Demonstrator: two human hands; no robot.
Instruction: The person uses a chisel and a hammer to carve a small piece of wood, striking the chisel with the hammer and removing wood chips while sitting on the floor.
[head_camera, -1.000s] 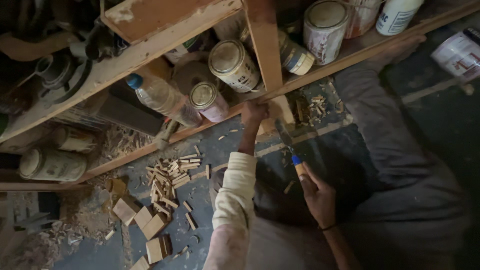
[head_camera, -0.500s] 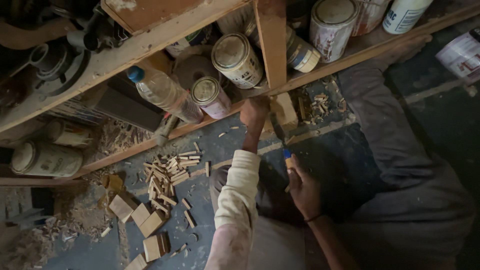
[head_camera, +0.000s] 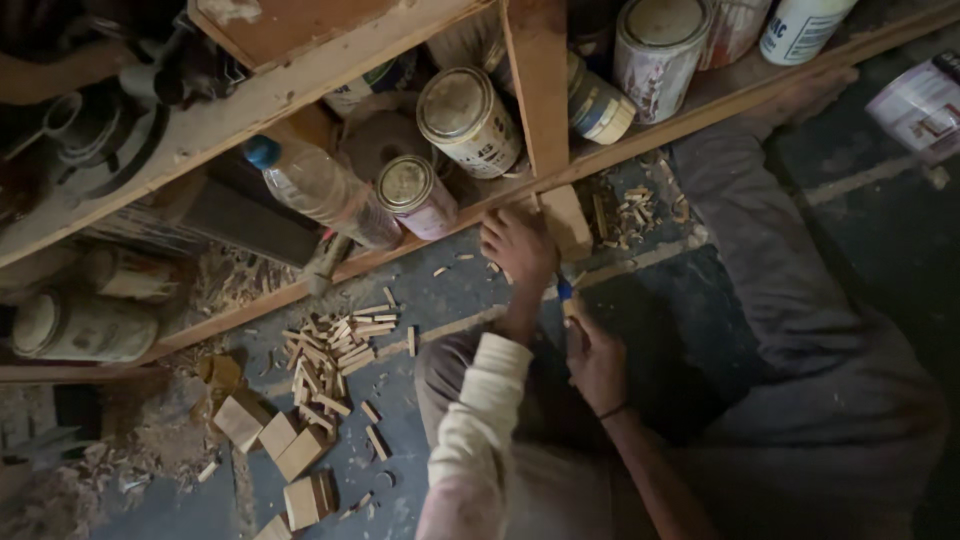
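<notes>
Both hands work at the foot of the wooden upright (head_camera: 535, 90): the left hand (head_camera: 518, 245) presses, fingers curled, on a small wood block (head_camera: 566, 222) at the post's base, while the right hand (head_camera: 594, 362) is closed around a blue-tipped tool (head_camera: 564, 291). Just above, two round tins (head_camera: 468, 120) with pale lids lie on the shelf (head_camera: 300, 85) beside one blue-capped clear bottle (head_camera: 318, 188). Three more tins (head_camera: 652, 58) with white labels stand right of the upright. Cut wood sticks (head_camera: 330, 350) litter the floor.

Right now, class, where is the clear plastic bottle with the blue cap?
In the head view, the clear plastic bottle lies tilted on the lower wooden shelf, left of centre, its base beside a small tin can, up and left of the left hand.
</notes>
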